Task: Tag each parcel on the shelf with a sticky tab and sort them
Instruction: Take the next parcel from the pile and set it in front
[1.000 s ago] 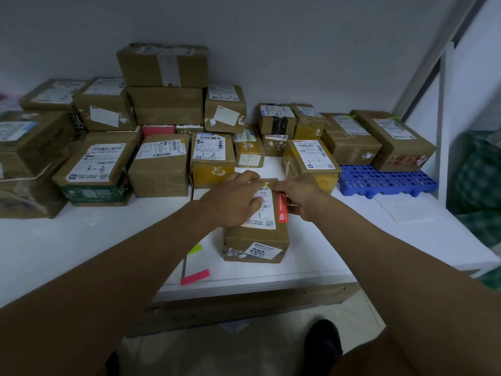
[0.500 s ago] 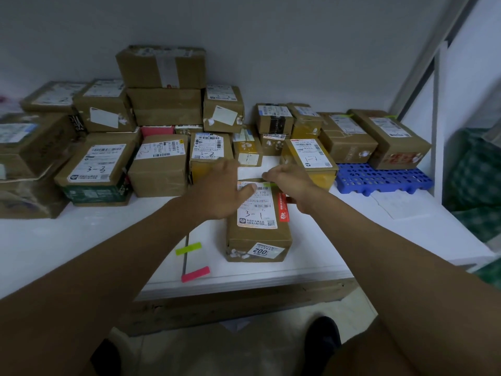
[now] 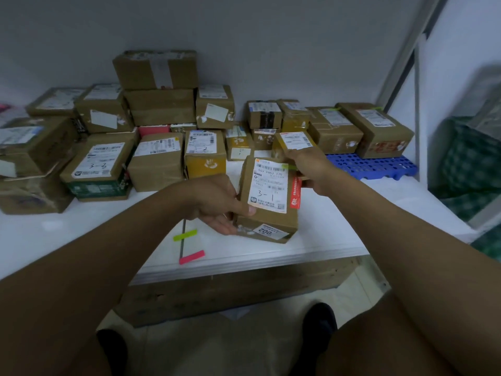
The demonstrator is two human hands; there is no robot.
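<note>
A brown parcel [image 3: 267,213] with a white label marked "3-1" is tilted up off the white shelf [image 3: 81,234]. A green sticky tab [image 3: 288,166] sits at the label's top right corner. My left hand [image 3: 217,204] grips the parcel's near left edge, thumb on top and fingers underneath. My right hand [image 3: 311,169] holds its far right side. On the shelf to the left lie a green tab [image 3: 185,235] and a pink tab [image 3: 192,257] on a strip.
Several taped brown parcels [image 3: 160,104] are stacked along the back wall, some marked "3-2" and "3-3". A blue plastic pallet [image 3: 374,168] at the back right carries two larger boxes. A white shelf post [image 3: 417,109] stands on the right. My feet show below the shelf edge.
The parcel lay flat on the shelf with both hands on top of its label; now both hands grip its sides and its left side is raised. The view has shifted slightly.
</note>
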